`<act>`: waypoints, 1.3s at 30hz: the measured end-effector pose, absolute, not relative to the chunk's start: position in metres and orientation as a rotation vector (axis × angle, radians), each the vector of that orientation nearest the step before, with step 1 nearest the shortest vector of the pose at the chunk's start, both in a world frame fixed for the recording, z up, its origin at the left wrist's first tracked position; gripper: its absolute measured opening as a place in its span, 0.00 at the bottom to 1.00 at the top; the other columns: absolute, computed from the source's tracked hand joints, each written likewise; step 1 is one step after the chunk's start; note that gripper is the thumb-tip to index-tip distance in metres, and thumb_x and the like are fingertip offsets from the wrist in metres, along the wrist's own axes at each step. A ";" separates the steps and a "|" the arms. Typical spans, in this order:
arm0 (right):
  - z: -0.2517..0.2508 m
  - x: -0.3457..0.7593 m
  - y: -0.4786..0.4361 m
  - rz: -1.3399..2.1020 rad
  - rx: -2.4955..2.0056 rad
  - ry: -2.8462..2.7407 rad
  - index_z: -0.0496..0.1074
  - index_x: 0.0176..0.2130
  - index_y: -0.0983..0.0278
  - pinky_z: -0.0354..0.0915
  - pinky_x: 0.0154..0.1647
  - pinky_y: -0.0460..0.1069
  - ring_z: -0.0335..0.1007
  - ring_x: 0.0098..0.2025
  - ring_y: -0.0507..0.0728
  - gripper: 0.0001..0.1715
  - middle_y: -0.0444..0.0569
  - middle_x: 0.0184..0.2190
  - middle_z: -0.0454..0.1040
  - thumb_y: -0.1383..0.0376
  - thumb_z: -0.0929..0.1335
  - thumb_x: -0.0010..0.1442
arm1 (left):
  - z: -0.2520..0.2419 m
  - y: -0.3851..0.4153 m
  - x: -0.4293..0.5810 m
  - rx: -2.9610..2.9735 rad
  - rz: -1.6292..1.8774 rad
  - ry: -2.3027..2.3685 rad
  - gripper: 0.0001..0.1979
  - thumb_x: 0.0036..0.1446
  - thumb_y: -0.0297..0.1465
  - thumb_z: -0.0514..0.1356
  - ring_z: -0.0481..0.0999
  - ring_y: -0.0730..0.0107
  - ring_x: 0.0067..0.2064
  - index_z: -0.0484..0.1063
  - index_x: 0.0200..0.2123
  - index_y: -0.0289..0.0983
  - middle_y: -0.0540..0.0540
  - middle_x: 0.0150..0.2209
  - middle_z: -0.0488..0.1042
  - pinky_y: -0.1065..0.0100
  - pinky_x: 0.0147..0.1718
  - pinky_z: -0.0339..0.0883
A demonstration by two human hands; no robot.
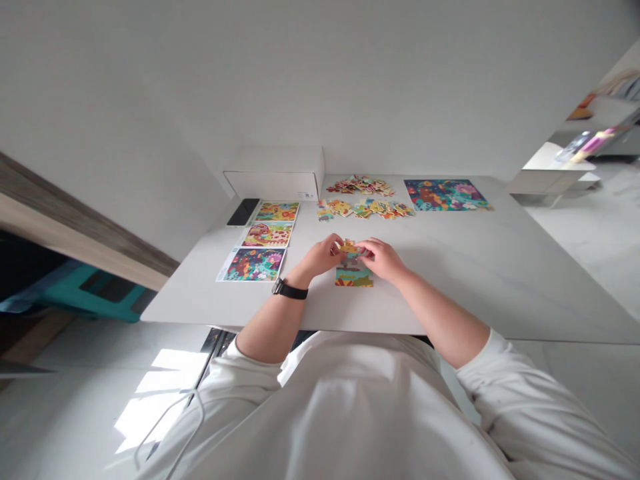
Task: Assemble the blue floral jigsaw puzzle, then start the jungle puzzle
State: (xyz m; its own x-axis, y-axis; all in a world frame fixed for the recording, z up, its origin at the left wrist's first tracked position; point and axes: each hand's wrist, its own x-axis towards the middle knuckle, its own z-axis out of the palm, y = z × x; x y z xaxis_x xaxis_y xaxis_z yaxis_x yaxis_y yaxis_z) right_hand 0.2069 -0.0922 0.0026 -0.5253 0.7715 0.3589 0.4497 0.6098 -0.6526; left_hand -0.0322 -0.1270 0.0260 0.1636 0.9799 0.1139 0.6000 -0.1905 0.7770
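Observation:
My left hand (323, 257) and my right hand (383, 260) meet over the middle of a white table (450, 267), their fingertips pinching a small cluster of yellow and teal jigsaw pieces (349, 251) from both sides. Just below my fingers lies a small joined section of jigsaw (354, 277). Farther off are two loose heaps of jigsaw pieces (365, 209), and a colourful assembled jigsaw (445, 195) lies at the far right. A black watch (290, 289) circles my left wrist.
Three printed picture cards (267, 235) lie in a column at the table's left side, beside a black phone (243, 212). A white box (274, 172) stands at the far edge. A teal chair (95, 297) is at the left, and a white side table (553, 172) at the right.

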 end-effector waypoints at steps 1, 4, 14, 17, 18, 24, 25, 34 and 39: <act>0.002 0.206 -0.092 0.654 -0.955 -2.206 0.81 0.54 0.59 0.74 0.46 0.52 0.75 0.35 0.55 0.21 0.50 0.43 0.80 0.71 0.73 0.62 | 0.027 -0.127 -0.033 1.883 0.833 1.506 0.11 0.57 0.30 0.67 0.78 0.65 0.32 0.73 0.44 0.43 0.52 0.31 0.79 0.67 0.33 0.64; 0.000 0.205 -0.092 0.676 -0.952 -2.237 0.81 0.54 0.59 0.74 0.47 0.53 0.76 0.36 0.56 0.21 0.50 0.44 0.80 0.71 0.73 0.63 | 0.027 -0.127 -0.037 1.918 0.806 1.549 0.12 0.56 0.29 0.68 0.79 0.64 0.33 0.74 0.43 0.43 0.50 0.32 0.80 0.67 0.33 0.64; -0.006 0.203 -0.092 0.630 -0.931 -2.314 0.82 0.52 0.60 0.72 0.49 0.52 0.76 0.40 0.57 0.17 0.51 0.46 0.80 0.72 0.73 0.65 | 0.024 -0.124 -0.041 2.016 0.652 1.664 0.12 0.59 0.30 0.68 0.81 0.62 0.37 0.75 0.46 0.42 0.48 0.37 0.83 0.66 0.37 0.68; -0.009 0.203 -0.091 0.622 -0.916 -2.325 0.83 0.50 0.60 0.71 0.47 0.52 0.75 0.40 0.56 0.14 0.51 0.45 0.81 0.71 0.73 0.66 | 0.025 -0.125 -0.042 2.041 0.581 1.697 0.13 0.59 0.31 0.68 0.82 0.63 0.39 0.76 0.48 0.41 0.48 0.39 0.84 0.66 0.39 0.70; -0.010 0.203 -0.090 0.619 -0.916 -2.330 0.83 0.50 0.60 0.71 0.46 0.51 0.75 0.40 0.56 0.13 0.51 0.45 0.81 0.71 0.73 0.66 | 0.025 -0.125 -0.042 2.045 0.567 1.702 0.13 0.60 0.31 0.68 0.82 0.62 0.39 0.76 0.48 0.41 0.48 0.40 0.84 0.66 0.39 0.70; -0.015 0.203 -0.090 0.574 -0.914 -2.379 0.84 0.48 0.59 0.71 0.50 0.52 0.76 0.44 0.58 0.11 0.51 0.45 0.79 0.68 0.74 0.67 | 0.022 -0.123 -0.042 2.078 0.532 1.714 0.13 0.60 0.31 0.68 0.82 0.60 0.41 0.77 0.48 0.39 0.46 0.41 0.84 0.65 0.41 0.71; -0.014 0.203 -0.090 0.566 -0.906 -2.383 0.84 0.48 0.59 0.71 0.51 0.53 0.76 0.46 0.59 0.10 0.51 0.45 0.79 0.67 0.74 0.67 | 0.021 -0.122 -0.042 2.092 0.526 1.716 0.13 0.60 0.31 0.69 0.82 0.60 0.41 0.78 0.48 0.39 0.46 0.42 0.84 0.64 0.42 0.71; -0.005 0.202 -0.096 0.471 -0.907 -2.526 0.86 0.49 0.58 0.71 0.57 0.55 0.78 0.50 0.61 0.11 0.52 0.48 0.79 0.65 0.76 0.66 | 0.015 -0.117 -0.041 2.198 0.525 1.713 0.12 0.58 0.31 0.70 0.81 0.57 0.44 0.80 0.45 0.38 0.43 0.43 0.83 0.61 0.46 0.75; -0.005 0.203 -0.096 0.427 -0.918 -2.558 0.86 0.49 0.58 0.71 0.57 0.55 0.78 0.51 0.62 0.11 0.52 0.48 0.80 0.63 0.76 0.66 | 0.010 -0.117 -0.045 2.236 0.614 1.709 0.18 0.56 0.32 0.72 0.82 0.55 0.48 0.80 0.51 0.38 0.40 0.48 0.81 0.57 0.53 0.77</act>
